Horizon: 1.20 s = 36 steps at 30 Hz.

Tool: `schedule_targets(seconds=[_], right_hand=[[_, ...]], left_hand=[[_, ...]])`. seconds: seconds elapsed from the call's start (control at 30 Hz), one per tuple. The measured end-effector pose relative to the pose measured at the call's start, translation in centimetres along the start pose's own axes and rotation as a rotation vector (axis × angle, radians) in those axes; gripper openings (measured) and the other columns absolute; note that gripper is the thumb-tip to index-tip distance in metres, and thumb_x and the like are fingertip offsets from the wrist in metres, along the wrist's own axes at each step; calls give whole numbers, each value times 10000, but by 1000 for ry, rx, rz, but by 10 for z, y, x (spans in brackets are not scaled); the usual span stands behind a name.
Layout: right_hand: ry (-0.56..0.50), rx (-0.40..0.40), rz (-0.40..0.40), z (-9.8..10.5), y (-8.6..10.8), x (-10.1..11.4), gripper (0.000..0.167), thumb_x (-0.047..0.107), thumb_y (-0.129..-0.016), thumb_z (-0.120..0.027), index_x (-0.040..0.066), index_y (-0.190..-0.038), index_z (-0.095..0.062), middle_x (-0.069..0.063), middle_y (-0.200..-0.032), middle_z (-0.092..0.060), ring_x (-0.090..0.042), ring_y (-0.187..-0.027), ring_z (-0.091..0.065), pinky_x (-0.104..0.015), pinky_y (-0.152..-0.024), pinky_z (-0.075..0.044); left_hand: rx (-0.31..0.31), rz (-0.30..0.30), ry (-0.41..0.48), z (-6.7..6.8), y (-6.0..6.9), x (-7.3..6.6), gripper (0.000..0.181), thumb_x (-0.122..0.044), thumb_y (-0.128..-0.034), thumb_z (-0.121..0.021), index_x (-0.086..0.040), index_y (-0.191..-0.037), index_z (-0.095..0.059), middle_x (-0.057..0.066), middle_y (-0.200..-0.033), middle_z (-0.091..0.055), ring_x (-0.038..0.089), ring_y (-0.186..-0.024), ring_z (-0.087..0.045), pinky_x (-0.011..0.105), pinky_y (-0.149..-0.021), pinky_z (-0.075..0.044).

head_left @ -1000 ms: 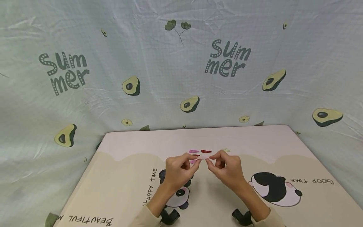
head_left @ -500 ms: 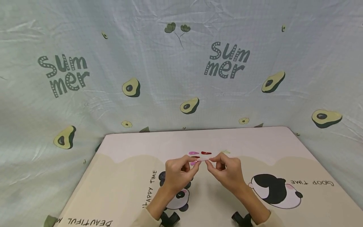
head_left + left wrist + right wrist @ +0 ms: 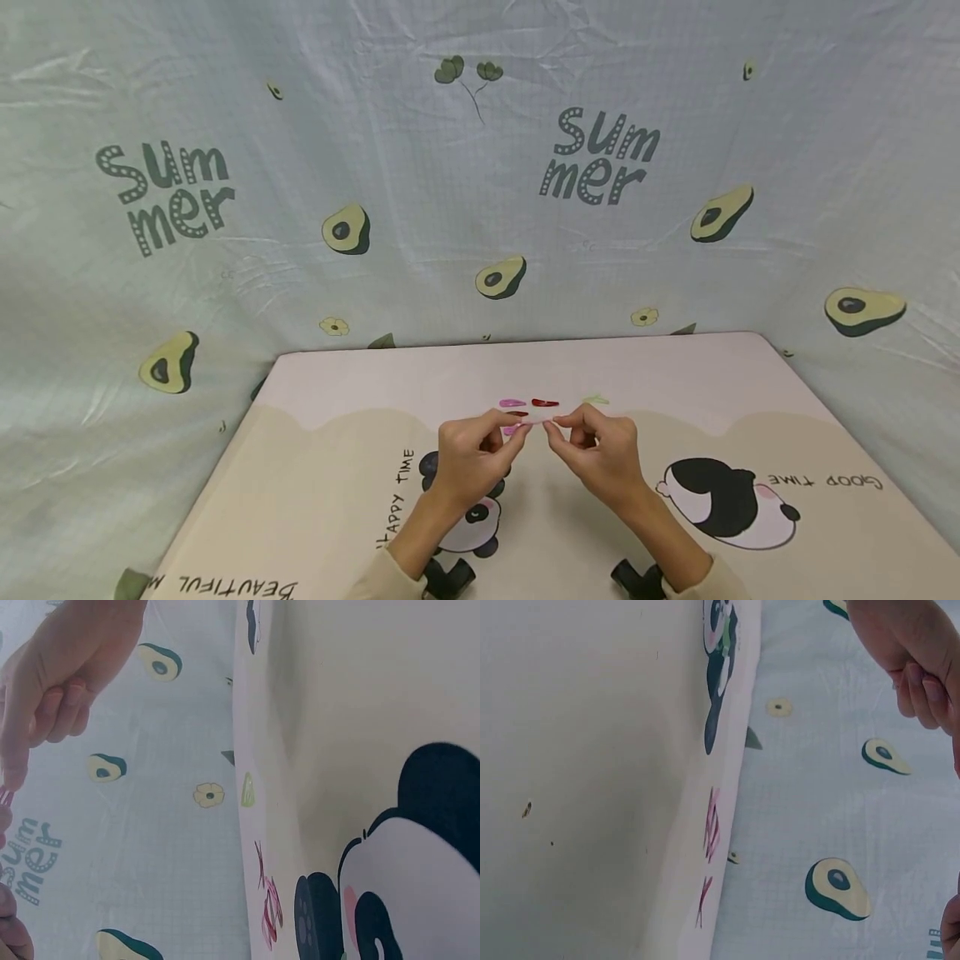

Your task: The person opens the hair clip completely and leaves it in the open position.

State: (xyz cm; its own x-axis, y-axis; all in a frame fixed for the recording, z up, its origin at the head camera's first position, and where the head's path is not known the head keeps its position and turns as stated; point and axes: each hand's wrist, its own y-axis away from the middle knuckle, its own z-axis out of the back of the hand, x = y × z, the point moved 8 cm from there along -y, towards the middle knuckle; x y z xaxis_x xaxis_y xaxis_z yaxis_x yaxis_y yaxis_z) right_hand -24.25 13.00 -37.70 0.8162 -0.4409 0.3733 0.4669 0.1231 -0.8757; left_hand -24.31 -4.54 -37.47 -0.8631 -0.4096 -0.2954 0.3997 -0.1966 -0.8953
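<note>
A small pale pink hair clip is held up over the table between both hands. Thumb and forefinger of my left hand pinch its left end. At its right end, the thumb and forefinger of my right hand pinch it likewise. In the left wrist view, a sliver of the pink clip shows at the left edge, under the right hand's fingertip. Just beyond the hands lie a pink clip, a red clip, a dark red one and another pink one, partly hidden by the left fingers.
A light green clip lies behind the right hand. The table has a printed cover with pandas and lettering. A hanging cloth with avocado prints closes off the back and sides.
Both hands keep pinching the pale pink clip in nearly the same place. The clip looks thinner than a second ago, tilted slightly. The view shifts a little.
</note>
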Motion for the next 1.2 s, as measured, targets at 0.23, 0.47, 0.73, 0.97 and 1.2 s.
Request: schedule_targets(seconds=[0.23,0.47,0.73,0.97,1.2], right_hand=[[-4,5,5,0,1,-1,322,-129,-604,-883,64,-755,-674,57,-489,-486,6,-456,-381,-116,-458,-367],[-10,3,7,0,0,-3,326,-133,-596,-881,65,-750,-673,53,-487,-480,8,-459,-378,-116,-459,-361],[-40,20,2,-1,0,-2,303,-125,-618,-865,62,-764,-676,38,-478,-487,15,-461,-371,-104,-454,-333],[-47,23,15,0,-3,2,289,-115,-628,-856,58,-776,-678,34,-479,-493,-5,-451,-374,-109,-455,-338],[-54,29,25,0,-1,2,278,-112,-646,-843,66,-774,-671,42,-479,-497,4,-449,-380,-104,-464,-350]], left_hand=[[9,-2,1,0,-1,-1,168,-27,-752,-864,-97,-859,-754,-51,-472,-465,-5,-438,-356,64,-488,-266],[-3,-20,0,0,-1,-2,184,-20,-745,-865,-101,-870,-758,-55,-471,-468,8,-426,-363,69,-472,-273],[-2,-9,16,0,0,-2,181,-3,-747,-853,-101,-851,-741,-48,-472,-461,7,-433,-353,64,-472,-263],[1,-4,16,0,0,-2,181,-3,-747,-853,-99,-851,-742,-44,-471,-464,9,-431,-355,60,-476,-265],[4,2,22,-1,1,0,181,-9,-747,-858,-90,-869,-753,-42,-477,-474,4,-438,-357,54,-477,-269]])
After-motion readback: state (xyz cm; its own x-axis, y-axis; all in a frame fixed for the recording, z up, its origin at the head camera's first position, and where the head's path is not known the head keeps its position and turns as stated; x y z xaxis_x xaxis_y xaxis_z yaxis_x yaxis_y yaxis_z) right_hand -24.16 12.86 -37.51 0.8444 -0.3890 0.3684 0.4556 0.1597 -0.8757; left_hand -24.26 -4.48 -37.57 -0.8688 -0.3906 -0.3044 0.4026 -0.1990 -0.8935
